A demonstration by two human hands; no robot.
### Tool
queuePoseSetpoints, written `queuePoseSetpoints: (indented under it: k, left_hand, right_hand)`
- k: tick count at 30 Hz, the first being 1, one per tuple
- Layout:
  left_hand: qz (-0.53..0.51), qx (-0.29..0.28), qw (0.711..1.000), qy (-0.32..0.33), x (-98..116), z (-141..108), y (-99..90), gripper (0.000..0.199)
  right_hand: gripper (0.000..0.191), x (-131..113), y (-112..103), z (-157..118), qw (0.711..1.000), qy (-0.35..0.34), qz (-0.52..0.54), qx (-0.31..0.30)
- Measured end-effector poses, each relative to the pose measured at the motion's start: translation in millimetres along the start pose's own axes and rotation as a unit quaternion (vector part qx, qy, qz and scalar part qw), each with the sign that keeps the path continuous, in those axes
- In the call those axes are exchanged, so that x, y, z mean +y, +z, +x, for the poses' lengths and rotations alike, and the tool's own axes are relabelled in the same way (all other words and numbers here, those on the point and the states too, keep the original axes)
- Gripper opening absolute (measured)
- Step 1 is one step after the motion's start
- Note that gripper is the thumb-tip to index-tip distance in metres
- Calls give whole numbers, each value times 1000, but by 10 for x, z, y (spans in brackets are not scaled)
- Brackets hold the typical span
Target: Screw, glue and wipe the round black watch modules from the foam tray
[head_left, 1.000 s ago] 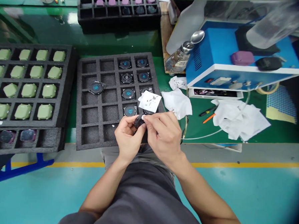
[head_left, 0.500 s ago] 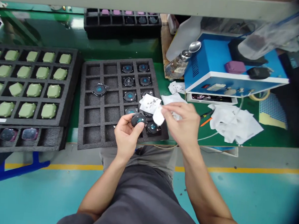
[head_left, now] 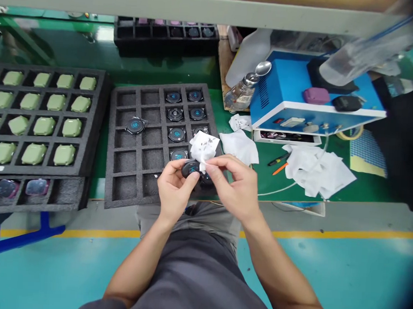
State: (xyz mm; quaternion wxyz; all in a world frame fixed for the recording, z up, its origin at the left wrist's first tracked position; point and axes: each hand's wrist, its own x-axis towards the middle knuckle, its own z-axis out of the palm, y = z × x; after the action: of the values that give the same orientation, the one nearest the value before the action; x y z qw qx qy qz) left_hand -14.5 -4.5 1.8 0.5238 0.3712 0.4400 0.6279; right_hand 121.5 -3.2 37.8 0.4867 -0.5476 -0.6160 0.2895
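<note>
Above the front part of a dark foam tray [head_left: 121, 202], my left hand [head_left: 175, 189] grips a round black watch [head_left: 189, 168] between thumb and fingers. My right hand [head_left: 234, 183] pinches a small white cloth [head_left: 202, 166] against the right side of that watch. Just behind the fingertips lies a white wipe with dark smudges [head_left: 204, 144], on top of the tray. More round black watches sit in the tray's right columns. One watch [head_left: 135, 125] rests over a divider at the left.
Left stands a foam tray [head_left: 99, 116] of green square cases. At the right are a blue machine [head_left: 282, 91], a glass bottle [head_left: 240, 92], white cloths [head_left: 316, 172], an orange pen [head_left: 280, 168] and a thin cable. A shelf edge [head_left: 165, 7] crosses the top.
My right hand has moved down and left, bringing the white cloth onto the watch. My left hand still holds the watch. The whole view has shifted slightly.
</note>
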Motion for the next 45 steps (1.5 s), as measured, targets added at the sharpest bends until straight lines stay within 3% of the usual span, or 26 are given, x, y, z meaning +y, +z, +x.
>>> queuePoseSetpoints:
  k: [3,7,12,20,25,28,29,32,35,45]
  left_hand:
    - [17,3,1000,7,20,-2,20,28]
    - [19,5,1000,7,11,-7,33,26]
    - [38,27,999,18,-15,-15,40,24]
    - [39,42,998,21,-10,-33,73,24]
    - [41,57,997,41,-31,-55,71,24]
    - [15,57,998,30,-59,-50,32,28]
    - [6,53,998,25,-66,-44,15,30]
    - [-13,36,999,9,-67,-18,-31,31]
    - [-41,7,999,-28,-27,0,-52,30]
    - [-76,2,993,-87,73,2,-46,33]
  right_hand:
    - [15,-35,59,-11,987,-126,-96,-11]
    - [21,6,114,-40,957,-198,-211,-6]
    - [27,-5,223,-125,941,-194,-277,12]
    - [26,-53,328,-187,935,-182,-299,59]
    - [26,13,253,-206,967,-79,-243,8]
    - [17,100,137,-183,996,77,-41,0]
    - [13,125,93,-167,990,137,44,13]
    - [15,161,-13,-105,933,267,239,45]
    - [15,137,-47,-61,904,298,303,47]
    - [14,82,-35,-122,920,267,280,66]
